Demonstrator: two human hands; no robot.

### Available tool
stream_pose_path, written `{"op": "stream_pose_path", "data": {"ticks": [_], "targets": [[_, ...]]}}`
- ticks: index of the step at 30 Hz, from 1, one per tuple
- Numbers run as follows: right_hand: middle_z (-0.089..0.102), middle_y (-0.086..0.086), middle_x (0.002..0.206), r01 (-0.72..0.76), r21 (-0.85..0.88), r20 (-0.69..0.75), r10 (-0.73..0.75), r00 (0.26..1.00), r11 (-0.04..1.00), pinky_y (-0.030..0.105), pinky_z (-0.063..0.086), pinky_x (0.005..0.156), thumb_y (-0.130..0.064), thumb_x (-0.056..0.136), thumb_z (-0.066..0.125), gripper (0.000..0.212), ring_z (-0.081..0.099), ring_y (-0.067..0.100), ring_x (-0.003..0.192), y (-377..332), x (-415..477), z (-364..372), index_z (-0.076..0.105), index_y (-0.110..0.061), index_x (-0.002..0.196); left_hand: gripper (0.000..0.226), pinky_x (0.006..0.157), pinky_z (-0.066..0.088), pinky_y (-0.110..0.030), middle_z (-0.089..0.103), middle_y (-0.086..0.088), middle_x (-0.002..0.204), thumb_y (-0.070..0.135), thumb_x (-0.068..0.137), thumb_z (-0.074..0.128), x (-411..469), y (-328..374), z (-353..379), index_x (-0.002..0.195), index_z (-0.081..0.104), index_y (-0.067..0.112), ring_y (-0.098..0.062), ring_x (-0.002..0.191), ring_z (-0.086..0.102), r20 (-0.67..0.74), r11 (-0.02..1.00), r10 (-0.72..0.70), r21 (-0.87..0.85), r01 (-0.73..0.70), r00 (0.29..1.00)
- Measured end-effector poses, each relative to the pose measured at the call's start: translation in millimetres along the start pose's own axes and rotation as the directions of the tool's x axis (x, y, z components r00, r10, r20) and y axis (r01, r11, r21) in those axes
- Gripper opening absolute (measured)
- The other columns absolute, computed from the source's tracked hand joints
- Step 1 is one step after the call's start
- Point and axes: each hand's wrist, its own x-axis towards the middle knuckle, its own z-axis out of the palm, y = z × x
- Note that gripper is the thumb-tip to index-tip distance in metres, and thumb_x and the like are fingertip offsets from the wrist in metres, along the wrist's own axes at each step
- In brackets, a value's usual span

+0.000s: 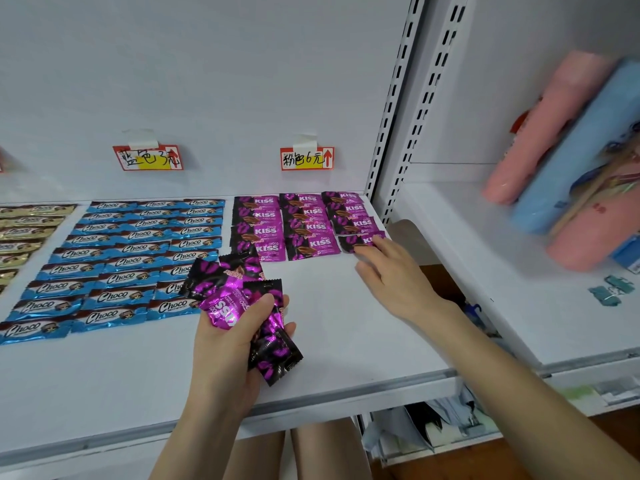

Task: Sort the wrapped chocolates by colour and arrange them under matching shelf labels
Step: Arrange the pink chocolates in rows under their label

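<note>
White shop shelf [346, 323] carries blue Choco bars [138, 258] under one handwritten label and purple Choco Kiss packets [287, 226] in three columns under the pink label [307, 158]. The left hand [225, 348] grips a loose bunch of purple packets [242, 299] above the shelf, just in front of those columns. The right hand [391, 271], fingers nearly straight, rests its tips on the front packet [360, 241] of the right column. These foil packets look light, thin and slippery, so they are probably best pinched at a crimped end or slid flat under the fingertips.

Shop: white slotted shelving [394, 109], handwritten price labels [307, 158], rowed chocolates [138, 251].
</note>
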Motion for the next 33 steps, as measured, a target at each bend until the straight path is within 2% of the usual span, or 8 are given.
{"op": "stream_pose_path", "data": {"ticks": [8,16,22,25,27,28,31,33], "targets": [[0.051,0.004,0.116,0.015,-0.022,-0.003,-0.015,1.0,1.0,0.031,0.038,0.084,-0.025,0.096,0.043,0.028,0.044,0.021,0.107,3,0,2,0.055,-0.013,0.119,0.057,0.055,0.056,-0.031,0.071,-0.012,0.101,0.018,0.061,0.068,-3,4,-1,0.118,0.058,0.011,-0.027,0.089,0.07,0.002,1.0,-0.011,-0.013,0.011,1.0],[0.046,0.009,0.131,-0.016,-0.031,0.008,0.016,1.0,0.999,0.025,0.026,0.088,-0.028,0.098,0.04,0.035,0.033,0.021,0.12,1,-3,2,0.051,-0.014,0.128,0.061,0.053,0.056,-0.029,0.069,-0.016,0.107,0.031,0.07,0.062,-14,13,-3,0.126,0.053,0.01,-0.023,0.088,0.07,0.033,0.996,-0.044,-0.082,0.046,0.998],[0.053,0.011,0.122,0.001,-0.009,-0.075,-0.002,0.997,1.0,0.026,0.031,0.088,-0.018,0.095,0.046,0.029,0.043,0.028,0.113,-7,-5,-5,0.057,-0.007,0.12,0.033,0.056,0.058,-0.033,0.072,-0.016,0.099,0.019,0.092,0.05,-20,18,-11,0.121,0.055,0.005,-0.024,0.087,0.071,0.011,0.977,-0.107,-0.183,0.107,0.994],[0.05,0.012,0.13,-0.058,0.035,-0.085,0.06,0.995,0.998,0.025,0.027,0.097,-0.018,0.096,0.046,0.032,0.039,0.026,0.122,-16,-8,-11,0.054,-0.006,0.125,0.028,0.056,0.058,-0.034,0.072,-0.016,0.095,0.016,0.091,0.048,-25,22,-15,0.115,0.057,0.005,-0.026,0.086,0.071,0.002,0.975,-0.1,-0.198,0.098,0.995],[0.049,0.009,0.131,-0.088,0.107,-0.075,0.096,0.992,0.99,0.03,0.031,0.103,-0.019,0.096,0.046,0.033,0.041,0.022,0.123,-27,-10,-16,0.053,-0.006,0.126,0.027,0.055,0.058,-0.034,0.072,-0.016,0.093,0.013,0.091,0.048,-28,25,-17,0.115,0.057,0.005,-0.03,0.086,0.07,-0.009,0.978,-0.081,-0.193,0.078,0.997],[0.052,0.008,0.127,-0.089,0.169,-0.095,0.107,0.99,0.982,0.029,0.035,0.101,-0.018,0.095,0.047,0.031,0.044,0.02,0.12,-36,-12,-19,0.055,-0.006,0.123,0.027,0.055,0.057,-0.034,0.072,-0.017,0.094,0.012,0.092,0.048,-28,26,-17,0.117,0.056,0.005,-0.032,0.088,0.07,-0.02,0.98,-0.062,-0.192,0.057,0.998],[0.063,-0.005,0.106,-0.076,0.424,-0.152,0.153,0.976,0.903,0.009,0.041,0.082,-0.018,0.091,0.055,0.018,0.055,0.006,0.099,-73,-24,-31,0.064,-0.014,0.106,0.032,0.057,0.057,-0.036,0.071,-0.018,0.098,0.006,0.09,0.051,-30,28,-16,0.122,0.052,0.006,-0.032,0.09,0.069,-0.042,0.98,0.008,-0.199,-0.017,0.999],[0.066,-0.016,0.09,-0.024,0.55,-0.125,0.111,0.986,0.835,0.005,0.042,0.072,-0.021,0.088,0.059,0.01,0.058,0.0,0.085,-102,-37,-37,0.064,-0.028,0.092,0.04,0.059,0.057,-0.035,0.071,-0.018,0.098,0.006,0.082,0.058,-31,29,-13,0.122,0.052,0.006,-0.028,0.085,0.071,-0.039,0.975,0.043,-0.214,-0.05,0.998]]}}
